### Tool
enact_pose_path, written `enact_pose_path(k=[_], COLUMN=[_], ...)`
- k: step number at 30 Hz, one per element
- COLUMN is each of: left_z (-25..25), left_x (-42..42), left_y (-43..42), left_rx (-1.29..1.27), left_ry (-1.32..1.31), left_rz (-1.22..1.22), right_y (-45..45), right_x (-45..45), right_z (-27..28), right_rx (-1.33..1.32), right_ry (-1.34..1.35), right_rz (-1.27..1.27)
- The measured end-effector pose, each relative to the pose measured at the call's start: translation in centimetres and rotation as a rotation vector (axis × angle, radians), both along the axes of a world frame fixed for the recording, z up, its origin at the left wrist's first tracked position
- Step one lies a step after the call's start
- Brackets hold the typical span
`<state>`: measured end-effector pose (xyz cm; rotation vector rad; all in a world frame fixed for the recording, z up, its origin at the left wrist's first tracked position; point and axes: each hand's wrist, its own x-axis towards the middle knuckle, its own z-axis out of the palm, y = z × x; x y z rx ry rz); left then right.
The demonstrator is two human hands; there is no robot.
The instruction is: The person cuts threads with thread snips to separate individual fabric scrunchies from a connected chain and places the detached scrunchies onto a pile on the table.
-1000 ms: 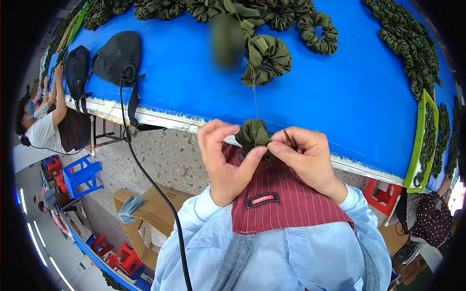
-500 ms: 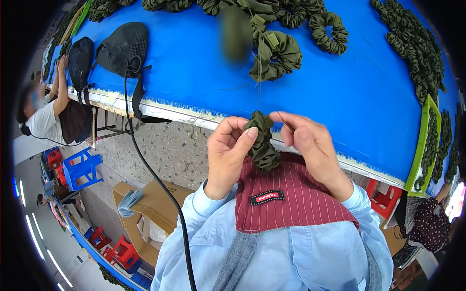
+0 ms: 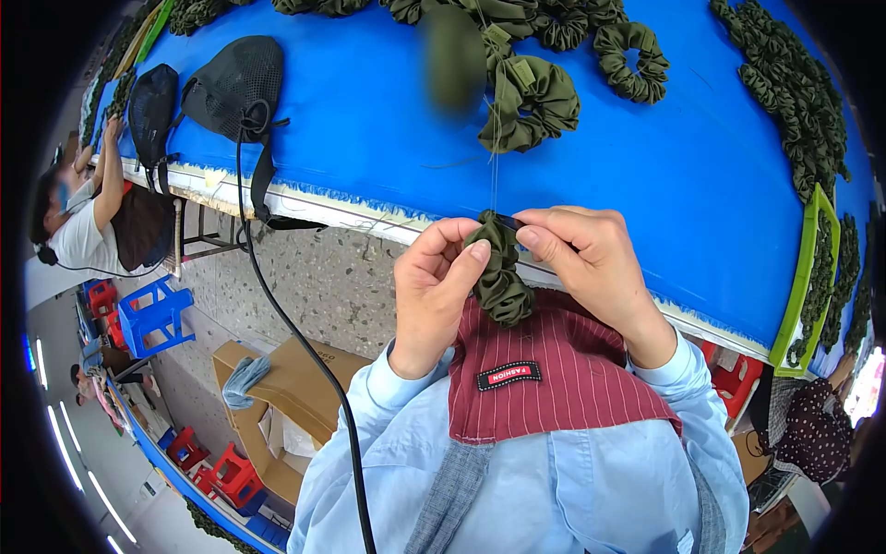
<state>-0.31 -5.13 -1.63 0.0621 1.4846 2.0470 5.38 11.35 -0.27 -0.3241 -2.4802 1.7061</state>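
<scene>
Between the thumb and fingers of my left hand is a dark green scrunchie, hanging bunched in front of my apron. My right hand is closed in a pinch on a small, thin dark tool whose kind I cannot make out. Its tip lies against the top of the scrunchie. Fine threads run up from there towards another green scrunchie with a small tag, lying on the blue table. Close to the camera hangs a blurred green shape.
More scrunchies lie along the blue table, with a heap at the right beside a green-rimmed tray. Black mesh bags and a black cable are on the left. Below stand a cardboard box and a blue stool. Another person works far left.
My right hand has turned and moved slightly left, bringing the dark tool against the top of the scrunchie. My left hand keeps its hold in nearly the same place.
</scene>
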Motion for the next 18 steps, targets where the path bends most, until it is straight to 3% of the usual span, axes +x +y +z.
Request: enact_pose_path(k=[10,14,18], left_z=[-0.09,-0.04,-0.04], left_x=[-0.07,-0.13,-0.16], left_y=[0.13,0.00,0.04], left_rx=[0.025,-0.005,0.001], left_ry=[-0.006,-0.017,-0.017], left_rz=[0.006,0.002,-0.005], right_y=[0.27,0.83,0.69], right_x=[-0.46,-0.60,-0.56], right_z=[0.40,0.65,0.12], right_rx=[-0.031,-0.268,-0.202], right_ry=[0.002,-0.152,-0.086], right_rz=[0.026,-0.027,0.017])
